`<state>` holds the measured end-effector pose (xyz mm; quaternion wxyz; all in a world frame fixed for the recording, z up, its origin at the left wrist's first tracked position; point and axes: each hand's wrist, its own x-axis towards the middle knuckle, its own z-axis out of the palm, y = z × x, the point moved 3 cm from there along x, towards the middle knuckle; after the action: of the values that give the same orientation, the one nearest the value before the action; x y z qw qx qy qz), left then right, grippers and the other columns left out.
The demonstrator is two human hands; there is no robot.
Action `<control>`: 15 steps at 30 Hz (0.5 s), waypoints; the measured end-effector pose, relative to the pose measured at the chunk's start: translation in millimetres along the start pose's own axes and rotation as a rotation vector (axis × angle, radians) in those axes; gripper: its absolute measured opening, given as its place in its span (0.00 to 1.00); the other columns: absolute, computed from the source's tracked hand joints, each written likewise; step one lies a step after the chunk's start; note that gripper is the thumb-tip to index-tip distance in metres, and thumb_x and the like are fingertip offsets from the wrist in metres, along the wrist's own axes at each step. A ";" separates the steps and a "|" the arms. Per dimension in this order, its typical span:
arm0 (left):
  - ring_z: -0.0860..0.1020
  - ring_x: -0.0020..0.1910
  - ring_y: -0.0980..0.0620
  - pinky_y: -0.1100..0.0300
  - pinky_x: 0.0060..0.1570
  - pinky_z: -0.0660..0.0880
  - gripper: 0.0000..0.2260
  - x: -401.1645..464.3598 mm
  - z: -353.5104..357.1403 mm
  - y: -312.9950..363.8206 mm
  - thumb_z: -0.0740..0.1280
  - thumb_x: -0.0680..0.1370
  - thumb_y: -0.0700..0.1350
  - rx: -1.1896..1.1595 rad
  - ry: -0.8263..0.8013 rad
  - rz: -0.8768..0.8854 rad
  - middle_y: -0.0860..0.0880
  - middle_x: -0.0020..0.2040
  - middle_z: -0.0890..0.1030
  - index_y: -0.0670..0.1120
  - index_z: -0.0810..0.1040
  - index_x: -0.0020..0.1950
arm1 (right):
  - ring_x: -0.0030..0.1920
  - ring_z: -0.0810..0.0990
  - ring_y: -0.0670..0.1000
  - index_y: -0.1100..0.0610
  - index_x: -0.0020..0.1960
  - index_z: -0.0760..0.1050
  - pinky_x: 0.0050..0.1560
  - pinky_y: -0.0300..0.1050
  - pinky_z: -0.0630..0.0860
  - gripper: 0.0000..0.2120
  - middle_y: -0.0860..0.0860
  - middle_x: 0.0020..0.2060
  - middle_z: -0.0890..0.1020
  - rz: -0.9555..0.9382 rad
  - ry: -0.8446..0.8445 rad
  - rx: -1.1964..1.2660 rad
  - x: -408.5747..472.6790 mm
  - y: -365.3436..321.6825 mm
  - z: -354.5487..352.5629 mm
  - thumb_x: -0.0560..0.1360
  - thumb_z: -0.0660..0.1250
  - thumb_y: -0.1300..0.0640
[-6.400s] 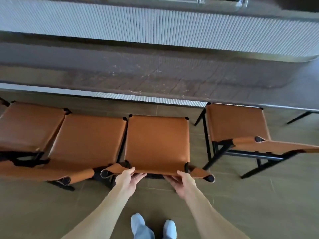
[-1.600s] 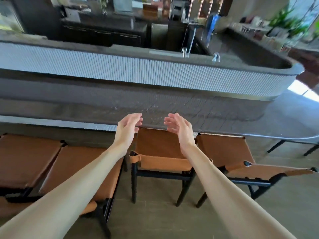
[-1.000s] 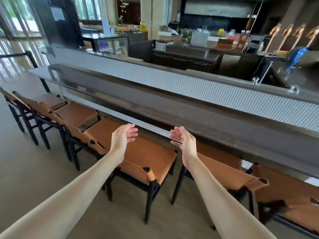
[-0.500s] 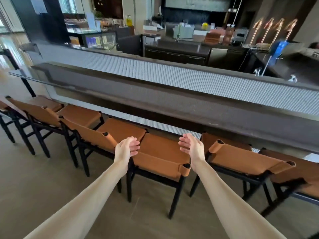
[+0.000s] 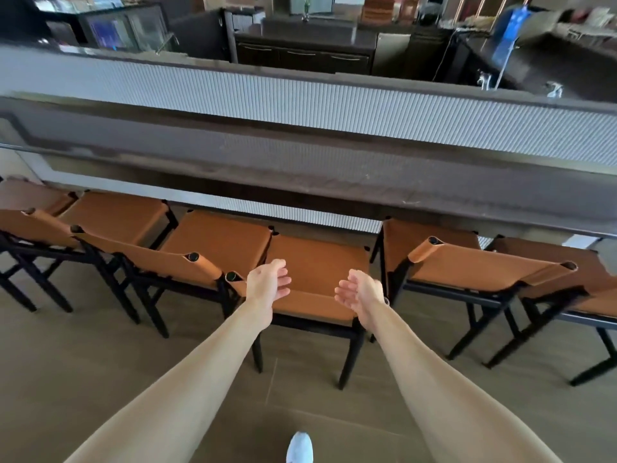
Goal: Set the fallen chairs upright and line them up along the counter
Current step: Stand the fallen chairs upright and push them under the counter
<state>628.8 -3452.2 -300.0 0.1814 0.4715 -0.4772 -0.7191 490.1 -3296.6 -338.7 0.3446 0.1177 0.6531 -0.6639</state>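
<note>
Both hands are held loose with nothing gripped: left hand and right hand, fingers relaxed. The middle chair is found right under and between the fingertips, backrest running left to right across them, about equally close to each. Beyond it, the counter is lined by upright chairs.

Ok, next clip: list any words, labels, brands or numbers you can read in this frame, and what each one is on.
No text can be read in this frame.
Screen behind the counter: glows blue, content too blurred to read.
Blue item at upper right: any marking is too blurred to read.
Chairs and counter: no labels or numbers visible.
</note>
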 end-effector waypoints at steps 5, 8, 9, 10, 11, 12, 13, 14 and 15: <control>0.81 0.58 0.40 0.43 0.57 0.80 0.14 59.5 -16.7 -20.5 0.67 0.81 0.43 0.014 0.062 -0.268 0.39 0.59 0.79 0.37 0.76 0.63 | 0.47 0.82 0.65 0.67 0.72 0.66 0.47 0.55 0.81 0.24 0.65 0.51 0.78 0.327 0.056 0.108 58.4 37.5 17.7 0.80 0.68 0.60; 0.80 0.58 0.35 0.40 0.58 0.79 0.22 99.5 -16.8 -34.1 0.68 0.80 0.43 -0.008 0.078 -0.429 0.34 0.61 0.78 0.34 0.70 0.71 | 0.48 0.82 0.64 0.66 0.73 0.66 0.49 0.55 0.82 0.25 0.65 0.61 0.76 0.389 0.136 0.207 91.0 50.9 25.4 0.79 0.69 0.60; 0.80 0.58 0.34 0.39 0.59 0.78 0.24 111.2 -13.8 -40.8 0.69 0.80 0.44 -0.023 0.081 -0.483 0.32 0.62 0.77 0.34 0.68 0.72 | 0.49 0.81 0.64 0.64 0.72 0.67 0.50 0.55 0.83 0.23 0.63 0.64 0.75 0.381 0.192 0.247 101.3 54.0 26.1 0.79 0.68 0.62; 0.80 0.57 0.33 0.39 0.60 0.78 0.26 121.1 -10.4 -49.3 0.69 0.80 0.44 -0.040 0.087 -0.537 0.31 0.63 0.76 0.34 0.67 0.73 | 0.50 0.80 0.63 0.63 0.70 0.68 0.50 0.56 0.83 0.21 0.62 0.64 0.75 0.380 0.259 0.286 109.1 57.6 25.8 0.79 0.67 0.63; 0.80 0.56 0.32 0.38 0.60 0.77 0.27 128.2 -6.6 -57.5 0.69 0.80 0.45 -0.065 0.096 -0.584 0.31 0.63 0.76 0.35 0.66 0.74 | 0.51 0.80 0.63 0.62 0.68 0.70 0.50 0.57 0.84 0.19 0.62 0.63 0.75 0.394 0.316 0.324 113.1 61.2 26.2 0.79 0.67 0.64; 0.80 0.56 0.32 0.37 0.60 0.77 0.27 132.8 -3.1 -67.3 0.70 0.80 0.46 -0.105 0.109 -0.624 0.30 0.63 0.75 0.37 0.65 0.74 | 0.52 0.81 0.63 0.61 0.66 0.71 0.50 0.58 0.84 0.16 0.62 0.62 0.76 0.423 0.352 0.359 114.2 66.8 26.8 0.79 0.67 0.64; 0.79 0.58 0.31 0.35 0.61 0.76 0.27 137.9 1.6 -76.8 0.69 0.80 0.45 -0.154 0.120 -0.651 0.31 0.65 0.74 0.38 0.65 0.75 | 0.55 0.81 0.63 0.61 0.63 0.71 0.49 0.59 0.85 0.14 0.63 0.61 0.77 0.451 0.361 0.391 115.7 72.4 26.8 0.79 0.67 0.63; 0.78 0.60 0.30 0.34 0.61 0.75 0.26 141.5 3.8 -83.7 0.69 0.80 0.45 -0.213 0.137 -0.658 0.31 0.67 0.72 0.40 0.64 0.75 | 0.57 0.81 0.64 0.61 0.62 0.71 0.48 0.60 0.85 0.13 0.65 0.60 0.77 0.477 0.344 0.417 115.4 77.4 26.4 0.79 0.68 0.62; 0.76 0.63 0.30 0.33 0.61 0.75 0.24 145.9 4.8 -88.2 0.68 0.81 0.43 -0.264 0.158 -0.649 0.31 0.69 0.70 0.41 0.65 0.75 | 0.58 0.81 0.66 0.61 0.62 0.70 0.45 0.60 0.84 0.14 0.66 0.59 0.76 0.496 0.324 0.434 115.3 81.1 25.4 0.79 0.69 0.62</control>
<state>569.9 -3511.2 -448.8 0.0394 0.6251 -0.1900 -0.7561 462.4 -3348.4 -469.3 0.3539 0.4465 0.4949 -0.6561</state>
